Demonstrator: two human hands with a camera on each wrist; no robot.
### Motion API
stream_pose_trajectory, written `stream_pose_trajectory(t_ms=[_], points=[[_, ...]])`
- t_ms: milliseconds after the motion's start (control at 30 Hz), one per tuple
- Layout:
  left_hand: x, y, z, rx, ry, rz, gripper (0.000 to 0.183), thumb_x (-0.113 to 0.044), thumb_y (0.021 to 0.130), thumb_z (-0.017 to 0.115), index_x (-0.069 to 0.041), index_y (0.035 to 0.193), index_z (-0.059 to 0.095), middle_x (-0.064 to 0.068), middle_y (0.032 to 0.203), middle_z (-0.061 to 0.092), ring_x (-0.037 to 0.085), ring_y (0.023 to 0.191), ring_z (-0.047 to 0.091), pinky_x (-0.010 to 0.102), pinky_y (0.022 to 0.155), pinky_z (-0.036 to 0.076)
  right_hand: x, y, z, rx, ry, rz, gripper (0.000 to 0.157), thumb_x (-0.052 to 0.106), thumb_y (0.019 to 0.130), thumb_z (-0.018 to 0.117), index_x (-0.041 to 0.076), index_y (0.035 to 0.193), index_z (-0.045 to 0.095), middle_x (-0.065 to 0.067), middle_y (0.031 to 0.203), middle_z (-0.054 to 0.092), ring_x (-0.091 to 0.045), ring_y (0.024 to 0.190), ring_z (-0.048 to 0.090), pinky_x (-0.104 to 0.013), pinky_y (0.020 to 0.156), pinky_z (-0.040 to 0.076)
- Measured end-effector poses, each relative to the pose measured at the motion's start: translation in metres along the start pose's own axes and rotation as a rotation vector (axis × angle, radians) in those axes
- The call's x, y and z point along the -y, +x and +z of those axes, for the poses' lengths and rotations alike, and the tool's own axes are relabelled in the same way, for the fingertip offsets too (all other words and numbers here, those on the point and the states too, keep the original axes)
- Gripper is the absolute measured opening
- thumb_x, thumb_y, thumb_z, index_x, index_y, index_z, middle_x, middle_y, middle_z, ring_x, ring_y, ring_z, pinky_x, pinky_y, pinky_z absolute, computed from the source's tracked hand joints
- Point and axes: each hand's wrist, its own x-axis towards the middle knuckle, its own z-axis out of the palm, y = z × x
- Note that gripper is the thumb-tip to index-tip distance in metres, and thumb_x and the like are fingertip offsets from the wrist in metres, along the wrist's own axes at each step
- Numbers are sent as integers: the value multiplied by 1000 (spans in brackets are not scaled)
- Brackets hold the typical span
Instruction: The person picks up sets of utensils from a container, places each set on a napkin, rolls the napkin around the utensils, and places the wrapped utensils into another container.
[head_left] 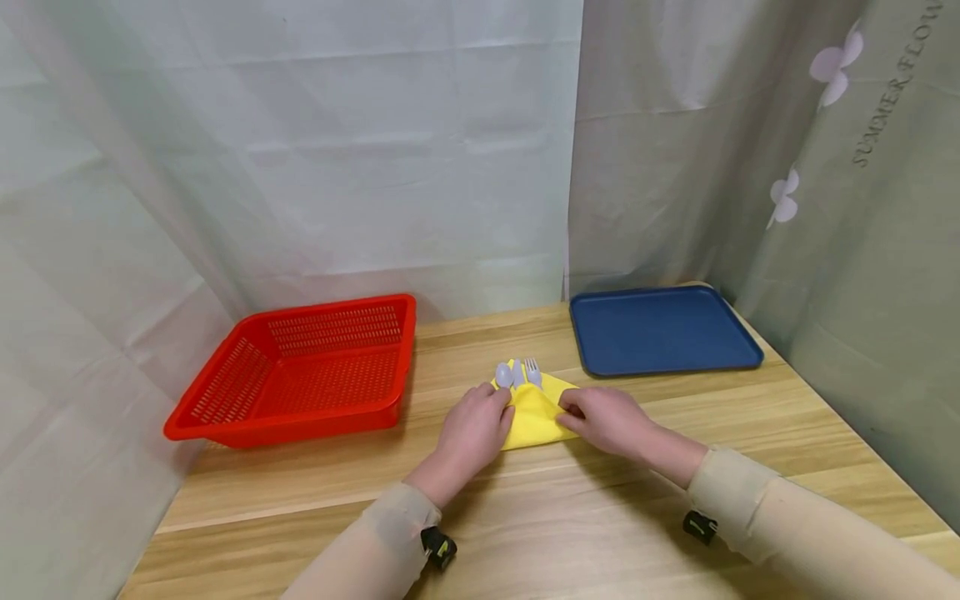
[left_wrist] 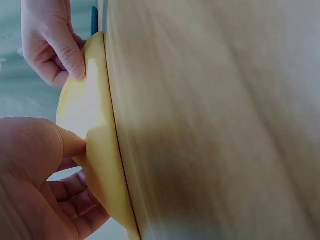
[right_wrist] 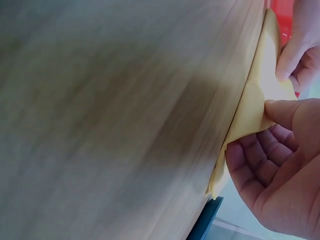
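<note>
"While the left hand [head_left: 471, 425] and the right hand [head_left: 609, 417] were both at the yellow cloth [head_left: 536, 418], where did that cloth lie?"

"On the wooden tabletop [head_left: 600, 533], about midway between its left and right edges, set in from the far edge. Folded over."

"Anything in the fold?"

"Pale spoon [head_left: 504, 375], knife [head_left: 517, 372] and fork [head_left: 532, 371], side by side, heads pointing toward the far edge. Spoon leftmost, fork rightmost. Cloth hid their lower parts."

"Left grip?"

"Thumb and fingers drawn close, pinching the cloth's left side. Wrist view showed the thumb on top, the other fingers curled at the edge below. The hand was just beside the spoon; couldn't tell whether it touched."

"And the right?"

"Similar, at the cloth's right side. Thumb pressed the upper face, fingers bent underneath, cloth pinched between."

"Surroundings?"

"Red basket [head_left: 300, 430] toward the far left corner, sides slotted. Blue tray [head_left: 663, 332] lay flat at the far right corner. Pale curtain [head_left: 337, 167] hung behind the far edge. Beige sleeves [head_left: 360, 550] on both arms, a small black device [head_left: 438, 547] at each wrist."
</note>
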Motion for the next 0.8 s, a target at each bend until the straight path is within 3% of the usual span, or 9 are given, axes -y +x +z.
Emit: stream_pose_trajectory(t_ms=[233, 400, 500, 600, 800], points=[[0, 4, 2, 47, 7, -16, 10, -18, 107, 74, -8, 107, 75, 4, 87, 58, 21, 75, 52, 34, 63, 47, 1, 0, 4, -59, -100, -24, 10, 20, 100, 82, 14, 99, 75, 9, 73, 62, -10, 64, 53, -34, 61, 48], [-1, 6, 2, 62, 8, -30, 10, -17, 106, 74, -7, 105, 73, 5, 87, 59, 23, 77, 54, 36, 65, 49, 5, -3, 8, -144, -249, -105, 29, 21, 93, 91, 10, 115, 76, 3, 84, 65, -15, 69, 60, -35, 59, 53], [-1, 7, 2, 69, 15, -34, 11, -17, 105, 75, -7, 103, 72, 5, 87, 59, 23, 77, 55, 37, 66, 50, 7, -4, 9, -195, -303, -186, 41, 20, 89, 95, 9, 124, 77, -2, 99, 68, -20, 84, 66, -37, 67, 59], [-1, 8, 2, 82, 21, -40, 13, -19, 105, 76, -7, 102, 72, 4, 86, 59, 23, 77, 55, 36, 66, 50, 7, -4, 10, -219, -317, -277, 43, 15, 87, 95, 9, 126, 77, -5, 112, 70, -25, 100, 69, -40, 82, 62], [-2, 9, 1, 98, 33, -43, 15, -21, 105, 77, -7, 104, 71, 4, 85, 59, 22, 76, 54, 35, 67, 49, 1, 0, 13, -142, -319, -436, 38, 5, 90, 90, 9, 126, 79, -6, 125, 73, -29, 118, 69, -46, 102, 59]])
